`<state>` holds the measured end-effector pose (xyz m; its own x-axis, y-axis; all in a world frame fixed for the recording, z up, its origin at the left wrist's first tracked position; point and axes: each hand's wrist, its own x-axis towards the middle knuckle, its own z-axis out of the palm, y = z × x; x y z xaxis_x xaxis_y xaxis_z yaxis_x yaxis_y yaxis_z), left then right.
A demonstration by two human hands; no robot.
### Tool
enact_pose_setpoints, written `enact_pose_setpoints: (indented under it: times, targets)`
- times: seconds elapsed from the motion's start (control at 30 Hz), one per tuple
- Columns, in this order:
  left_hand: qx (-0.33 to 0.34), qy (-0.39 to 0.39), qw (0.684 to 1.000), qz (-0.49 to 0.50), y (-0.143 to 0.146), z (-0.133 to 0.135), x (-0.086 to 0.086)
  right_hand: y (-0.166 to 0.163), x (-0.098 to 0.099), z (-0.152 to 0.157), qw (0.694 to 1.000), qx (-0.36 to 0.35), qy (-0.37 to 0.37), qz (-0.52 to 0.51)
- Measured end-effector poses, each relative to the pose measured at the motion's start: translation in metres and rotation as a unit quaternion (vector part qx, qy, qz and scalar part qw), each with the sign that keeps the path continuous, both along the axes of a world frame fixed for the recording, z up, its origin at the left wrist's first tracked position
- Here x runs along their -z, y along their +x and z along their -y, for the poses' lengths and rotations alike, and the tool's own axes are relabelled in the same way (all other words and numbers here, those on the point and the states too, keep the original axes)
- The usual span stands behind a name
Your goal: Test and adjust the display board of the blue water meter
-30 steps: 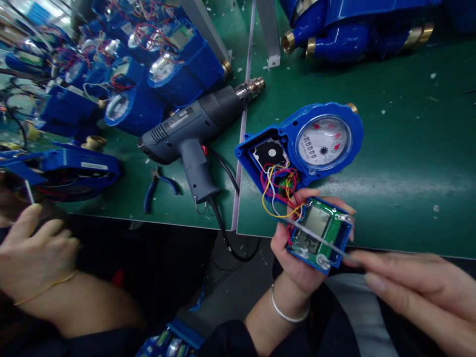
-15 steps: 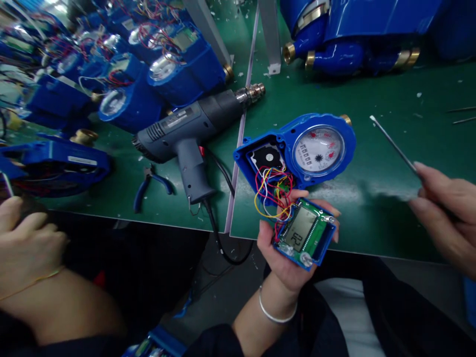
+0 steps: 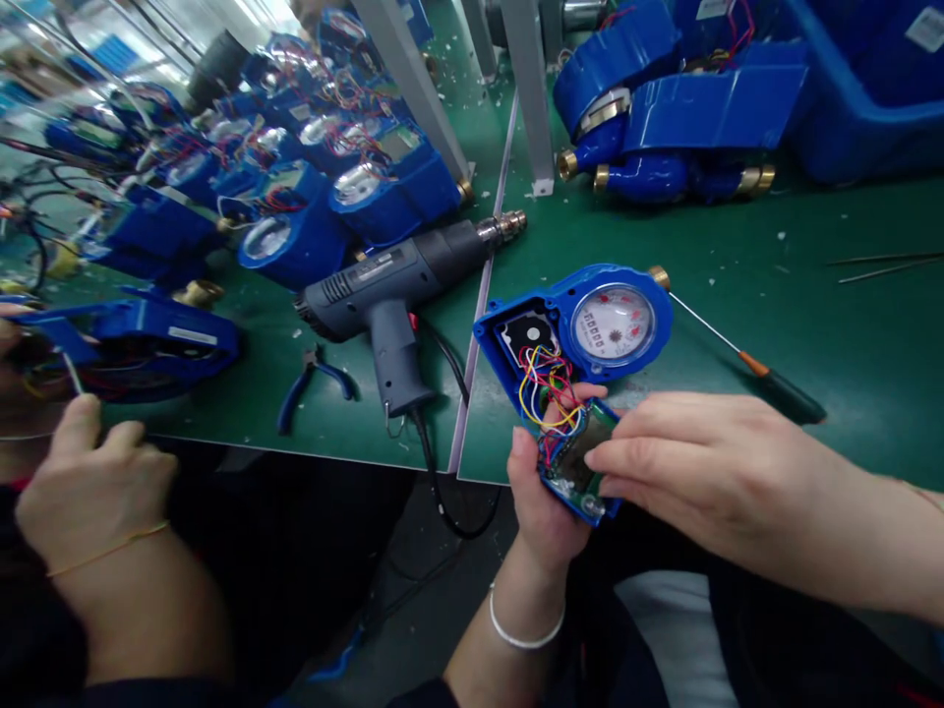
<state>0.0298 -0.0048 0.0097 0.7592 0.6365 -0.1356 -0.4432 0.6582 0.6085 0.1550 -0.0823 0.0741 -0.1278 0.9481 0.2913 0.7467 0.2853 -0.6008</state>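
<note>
My left hand (image 3: 550, 501) is closed round a small blue display module (image 3: 590, 433) with a green circuit board. Red, yellow and white wires (image 3: 550, 379) run from it into the open box of a blue water meter (image 3: 546, 295), which lies on the table with its round dial (image 3: 614, 320) facing up. My right hand (image 3: 708, 472) reaches over the module from the right, fingertips together on the board's edge, covering part of the screen. A screwdriver (image 3: 786, 391) with a green and orange handle lies beyond that hand, its tip near the meter's brass fitting.
A heat gun (image 3: 402, 285) and blue-handled pliers (image 3: 302, 388) lie to the left. Wired meters (image 3: 287, 206) crowd the back left; more meters (image 3: 708, 108) and a blue bin (image 3: 870, 138) stand at the back right. A co-worker's hand (image 3: 103, 482) works on a meter at far left.
My right hand has put down the screwdriver on the table and moved left onto the display module. The left hand keeps its hold. The view has shifted, showing the blue bin.
</note>
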Motion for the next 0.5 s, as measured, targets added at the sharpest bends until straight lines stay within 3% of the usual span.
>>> enact_pose_setpoints:
  times: [0.17,0.4,0.5]
  targets:
    - [-0.023,-0.05,0.998,0.023,-0.001,-0.003,0.007,-0.003,-0.003,-0.024,0.993,-0.049,-0.032,0.103]
    - [-0.028,-0.063,0.997,-0.026,-0.002,-0.004,0.01,-0.005,-0.013,-0.041,0.988,-0.079,-0.055,0.123]
    - [-0.029,-0.055,0.998,-0.016,-0.003,-0.003,0.009,-0.007,-0.013,-0.039,0.988,-0.076,-0.033,0.134]
